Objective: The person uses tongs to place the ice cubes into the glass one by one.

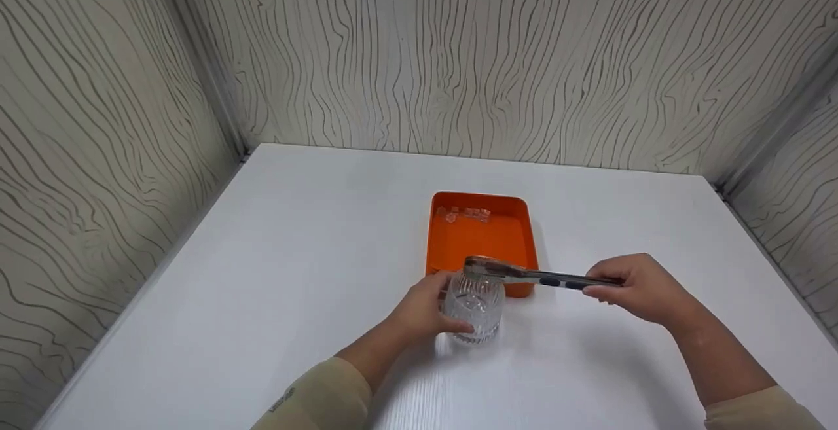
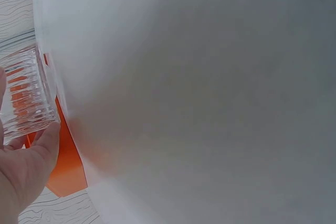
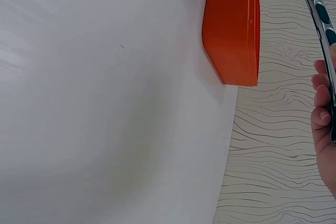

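My left hand (image 1: 422,312) grips a clear ribbed drinking glass (image 1: 481,319) from its left side, thumb across the front. In the left wrist view the glass (image 2: 29,95) appears at the left edge, with fingertips curled against it. My right hand (image 1: 632,286) holds metal tongs (image 1: 537,277) with dark grip patches, pointing left. The head of the tongs is over the mouth of the glass. In the right wrist view, fingers wrap the tongs (image 3: 320,19). Whether anything sits between the tips of the tongs cannot be told.
Behind the glass lies an orange tray (image 1: 484,237) with several small clear cubes (image 1: 468,214) near its far side. The white table (image 1: 314,240) is bounded by wood-grain patterned panels (image 1: 419,57) at the back and both sides.
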A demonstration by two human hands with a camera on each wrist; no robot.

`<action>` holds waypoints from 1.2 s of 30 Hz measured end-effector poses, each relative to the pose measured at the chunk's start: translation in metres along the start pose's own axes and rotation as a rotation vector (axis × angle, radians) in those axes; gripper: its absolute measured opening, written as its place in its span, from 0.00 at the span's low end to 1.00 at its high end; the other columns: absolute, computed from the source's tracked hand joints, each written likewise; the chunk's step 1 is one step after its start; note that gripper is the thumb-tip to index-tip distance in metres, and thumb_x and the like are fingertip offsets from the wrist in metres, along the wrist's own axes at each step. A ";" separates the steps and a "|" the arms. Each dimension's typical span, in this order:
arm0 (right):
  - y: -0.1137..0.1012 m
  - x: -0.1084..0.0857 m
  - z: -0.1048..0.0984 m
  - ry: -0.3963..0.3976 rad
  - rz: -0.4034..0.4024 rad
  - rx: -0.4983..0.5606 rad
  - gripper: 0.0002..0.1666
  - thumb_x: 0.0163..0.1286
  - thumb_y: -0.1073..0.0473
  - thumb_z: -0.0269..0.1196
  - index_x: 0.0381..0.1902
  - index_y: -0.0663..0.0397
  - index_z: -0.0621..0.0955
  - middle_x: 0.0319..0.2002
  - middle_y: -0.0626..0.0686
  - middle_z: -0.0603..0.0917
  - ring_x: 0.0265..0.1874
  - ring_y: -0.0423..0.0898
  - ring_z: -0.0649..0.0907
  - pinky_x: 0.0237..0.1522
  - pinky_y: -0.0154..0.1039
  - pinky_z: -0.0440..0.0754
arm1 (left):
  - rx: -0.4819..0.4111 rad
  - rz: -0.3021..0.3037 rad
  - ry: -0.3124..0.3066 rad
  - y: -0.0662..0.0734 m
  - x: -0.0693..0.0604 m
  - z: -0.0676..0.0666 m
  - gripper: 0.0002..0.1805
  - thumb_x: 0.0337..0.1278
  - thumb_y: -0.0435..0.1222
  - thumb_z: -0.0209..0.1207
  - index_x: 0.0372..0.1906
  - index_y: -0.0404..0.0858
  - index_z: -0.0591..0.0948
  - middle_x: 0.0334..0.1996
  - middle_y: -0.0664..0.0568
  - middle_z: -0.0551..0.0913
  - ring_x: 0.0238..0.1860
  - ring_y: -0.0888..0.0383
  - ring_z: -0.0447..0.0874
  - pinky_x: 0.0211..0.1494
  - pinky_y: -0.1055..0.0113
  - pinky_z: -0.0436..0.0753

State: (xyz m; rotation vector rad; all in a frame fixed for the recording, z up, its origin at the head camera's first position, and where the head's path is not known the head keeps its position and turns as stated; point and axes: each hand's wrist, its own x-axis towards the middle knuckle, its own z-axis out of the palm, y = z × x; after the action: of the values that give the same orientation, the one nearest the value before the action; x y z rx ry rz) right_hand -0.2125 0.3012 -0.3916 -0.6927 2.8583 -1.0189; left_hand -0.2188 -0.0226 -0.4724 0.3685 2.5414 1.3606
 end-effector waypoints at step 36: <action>-0.006 0.004 -0.001 0.053 0.030 -0.062 0.05 0.54 0.54 0.69 0.29 0.45 0.83 0.21 0.43 0.77 0.21 0.38 0.72 0.21 0.32 0.71 | -0.010 0.012 -0.006 0.000 0.000 0.000 0.41 0.28 0.46 0.75 0.57 0.52 0.70 0.48 0.63 0.75 0.51 0.58 0.74 0.56 0.58 0.74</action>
State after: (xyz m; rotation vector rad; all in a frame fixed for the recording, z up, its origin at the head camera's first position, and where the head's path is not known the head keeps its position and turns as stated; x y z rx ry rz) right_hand -0.2139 0.2961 -0.3865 -0.6347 2.9479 -0.9625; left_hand -0.2185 -0.0230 -0.4724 0.3856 2.5305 1.3744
